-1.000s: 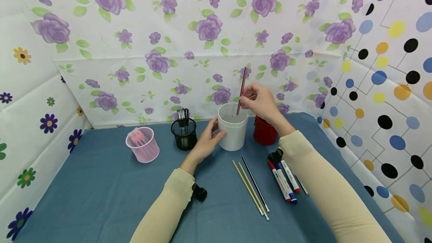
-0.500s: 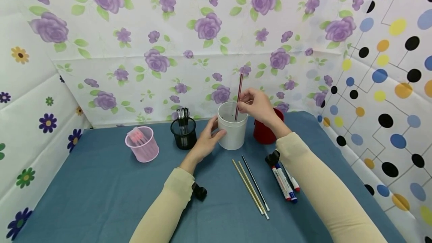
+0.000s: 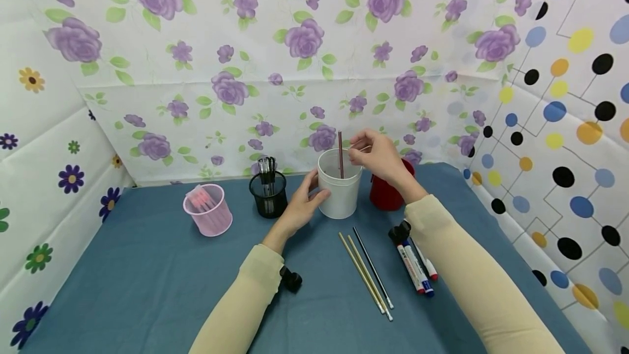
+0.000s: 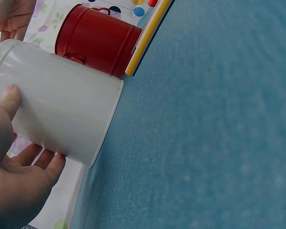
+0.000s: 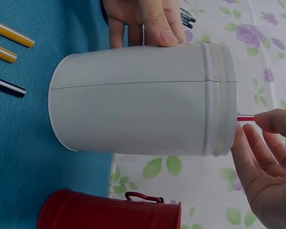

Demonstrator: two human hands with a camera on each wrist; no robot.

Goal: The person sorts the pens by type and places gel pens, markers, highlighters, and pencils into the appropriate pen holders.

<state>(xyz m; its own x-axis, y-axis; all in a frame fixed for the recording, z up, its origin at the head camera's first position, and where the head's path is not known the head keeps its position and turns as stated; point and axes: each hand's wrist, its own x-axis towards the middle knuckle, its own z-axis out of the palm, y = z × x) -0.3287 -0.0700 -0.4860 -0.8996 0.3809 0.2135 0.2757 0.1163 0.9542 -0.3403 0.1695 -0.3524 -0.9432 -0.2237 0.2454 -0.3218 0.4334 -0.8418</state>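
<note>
A white bucket stands upright on the blue cloth. My left hand grips its left side, thumb on the near wall and fingers round the back, as the left wrist view shows. A dark red pencil stands in the bucket with its upper end above the rim. Just right of the pencil, my right hand hovers at the rim with loosely bent fingers, a small gap between fingertips and pencil in the head view. In the right wrist view the thumb overlaps the pencil. The pencil's lower end is hidden.
A red bucket stands close on the right, partly behind the right wrist. Two gold pencils and a black pencil lie in front, with several markers beside them. Leftward are a black mesh holder and a pink cup.
The dark red pencil has gone down into the white bucket and shifted left. My right hand has lowered slightly and let go of it. The left hand has stayed on the bucket.
</note>
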